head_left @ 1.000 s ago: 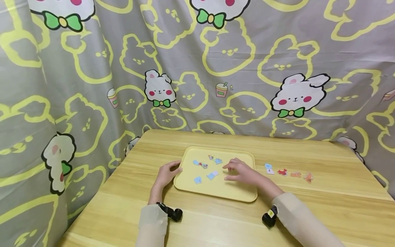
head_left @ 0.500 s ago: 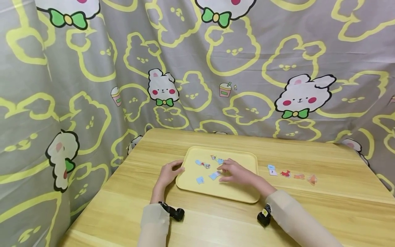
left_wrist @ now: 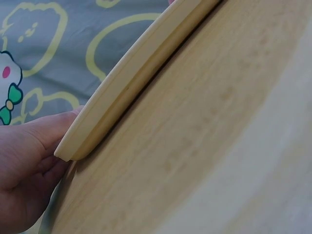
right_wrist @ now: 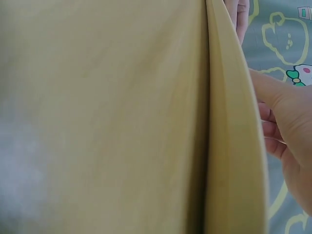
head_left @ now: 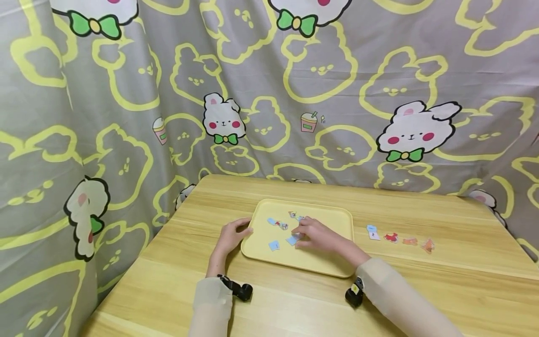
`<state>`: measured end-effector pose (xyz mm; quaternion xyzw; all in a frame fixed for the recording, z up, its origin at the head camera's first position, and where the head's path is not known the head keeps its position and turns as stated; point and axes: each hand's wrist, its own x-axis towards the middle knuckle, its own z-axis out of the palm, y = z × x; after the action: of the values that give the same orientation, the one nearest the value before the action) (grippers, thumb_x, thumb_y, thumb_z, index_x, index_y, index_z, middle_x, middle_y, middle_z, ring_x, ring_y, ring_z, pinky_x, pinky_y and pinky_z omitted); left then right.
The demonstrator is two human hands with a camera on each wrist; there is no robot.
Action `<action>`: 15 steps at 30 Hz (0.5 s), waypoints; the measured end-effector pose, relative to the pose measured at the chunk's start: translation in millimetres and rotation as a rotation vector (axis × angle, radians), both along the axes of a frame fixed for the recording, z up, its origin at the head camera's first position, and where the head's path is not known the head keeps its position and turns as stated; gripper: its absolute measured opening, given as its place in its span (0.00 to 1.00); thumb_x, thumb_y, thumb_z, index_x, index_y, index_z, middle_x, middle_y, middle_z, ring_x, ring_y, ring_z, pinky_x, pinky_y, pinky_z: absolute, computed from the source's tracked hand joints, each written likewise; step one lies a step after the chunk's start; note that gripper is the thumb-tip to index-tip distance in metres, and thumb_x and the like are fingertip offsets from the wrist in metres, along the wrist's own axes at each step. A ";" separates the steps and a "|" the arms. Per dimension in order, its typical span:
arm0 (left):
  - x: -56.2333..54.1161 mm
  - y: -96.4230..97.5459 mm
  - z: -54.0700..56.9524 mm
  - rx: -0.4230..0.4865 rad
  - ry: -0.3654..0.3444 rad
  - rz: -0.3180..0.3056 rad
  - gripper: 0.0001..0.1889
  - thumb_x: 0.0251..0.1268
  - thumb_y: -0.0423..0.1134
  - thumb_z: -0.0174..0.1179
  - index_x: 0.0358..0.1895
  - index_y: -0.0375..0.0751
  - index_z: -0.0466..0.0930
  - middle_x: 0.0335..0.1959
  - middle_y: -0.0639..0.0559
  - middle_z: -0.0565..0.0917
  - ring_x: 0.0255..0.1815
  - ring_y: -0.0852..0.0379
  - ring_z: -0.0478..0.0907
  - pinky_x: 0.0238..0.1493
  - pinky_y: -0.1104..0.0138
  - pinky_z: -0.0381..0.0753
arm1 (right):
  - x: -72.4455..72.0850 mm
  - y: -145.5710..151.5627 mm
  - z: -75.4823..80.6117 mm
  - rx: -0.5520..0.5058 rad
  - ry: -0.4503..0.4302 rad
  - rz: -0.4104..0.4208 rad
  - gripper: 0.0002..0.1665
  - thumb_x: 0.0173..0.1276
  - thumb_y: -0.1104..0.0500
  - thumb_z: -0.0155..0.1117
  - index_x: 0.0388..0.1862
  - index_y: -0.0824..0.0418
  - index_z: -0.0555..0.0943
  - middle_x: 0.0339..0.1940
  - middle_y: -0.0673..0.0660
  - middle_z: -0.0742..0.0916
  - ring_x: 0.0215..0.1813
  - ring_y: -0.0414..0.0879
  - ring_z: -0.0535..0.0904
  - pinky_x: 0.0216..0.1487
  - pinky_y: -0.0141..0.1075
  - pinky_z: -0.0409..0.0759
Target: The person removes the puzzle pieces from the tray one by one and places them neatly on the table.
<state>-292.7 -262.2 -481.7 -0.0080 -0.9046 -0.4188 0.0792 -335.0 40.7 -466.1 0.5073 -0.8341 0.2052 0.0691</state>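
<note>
My left hand grips the left rim of a yellow tray, thumb over the edge. The left wrist view shows that hand at the tray's rim. Over the tray, my right hand reaches down with thumb and index finger apart, fingertips right at a light-blue and white flat cut-out piece. Nearby in the tray lie a blue piece, a blue-and-red pair and a small patterned piece. In the right wrist view, the tray wall hides the right hand's fingertips.
Right of the tray, a row of flat pieces lies on the wooden table: a blue-and-white one, a red one and two orange ones. A patterned curtain hangs behind the table.
My right hand has moved left and lower over the tray, its fingertips coming to the light-blue and white piece. The left hand keeps its place at the rim. The head view has shifted slightly.
</note>
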 end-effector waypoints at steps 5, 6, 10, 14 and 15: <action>-0.4 0.3 -0.2 0.002 -0.005 0.004 0.22 0.64 0.40 0.65 0.61 0.41 0.79 0.60 0.41 0.82 0.67 0.41 0.74 0.71 0.49 0.70 | -1.3 -1.5 -1.2 0.013 0.009 0.005 0.20 0.62 0.54 0.70 0.48 0.65 0.86 0.31 0.50 0.80 0.35 0.37 0.68 0.40 0.32 0.74; -0.4 0.4 -0.1 0.001 -0.005 0.006 0.22 0.64 0.40 0.65 0.61 0.41 0.79 0.60 0.41 0.82 0.67 0.41 0.74 0.71 0.49 0.70 | -1.6 -1.8 -1.2 0.014 0.012 0.009 0.19 0.62 0.54 0.70 0.48 0.64 0.86 0.30 0.50 0.80 0.34 0.36 0.67 0.40 0.31 0.73; -0.1 0.3 0.6 0.007 -0.011 0.009 0.22 0.64 0.40 0.65 0.61 0.41 0.80 0.60 0.41 0.82 0.67 0.41 0.74 0.71 0.50 0.70 | -2.2 -2.7 -1.8 0.021 0.018 0.018 0.18 0.62 0.54 0.70 0.48 0.63 0.87 0.28 0.49 0.78 0.32 0.35 0.64 0.38 0.29 0.69; 0.0 0.2 1.2 0.016 -0.015 0.011 0.22 0.64 0.40 0.65 0.61 0.41 0.80 0.60 0.41 0.82 0.68 0.41 0.73 0.71 0.50 0.70 | -3.0 -3.2 -2.4 0.021 0.040 0.020 0.17 0.62 0.54 0.70 0.46 0.62 0.87 0.28 0.48 0.78 0.32 0.35 0.63 0.39 0.30 0.70; -0.1 0.2 1.2 0.016 -0.015 0.012 0.22 0.64 0.40 0.65 0.61 0.41 0.80 0.60 0.41 0.82 0.68 0.41 0.73 0.71 0.49 0.71 | -2.9 -3.7 -2.5 0.019 0.046 0.019 0.16 0.62 0.54 0.70 0.45 0.62 0.88 0.28 0.47 0.78 0.32 0.35 0.64 0.39 0.30 0.71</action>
<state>-292.8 -262.1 -480.4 0.0013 -0.9018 -0.4255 0.0752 -337.9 37.1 -468.6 0.5203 -0.8295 0.1862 0.0812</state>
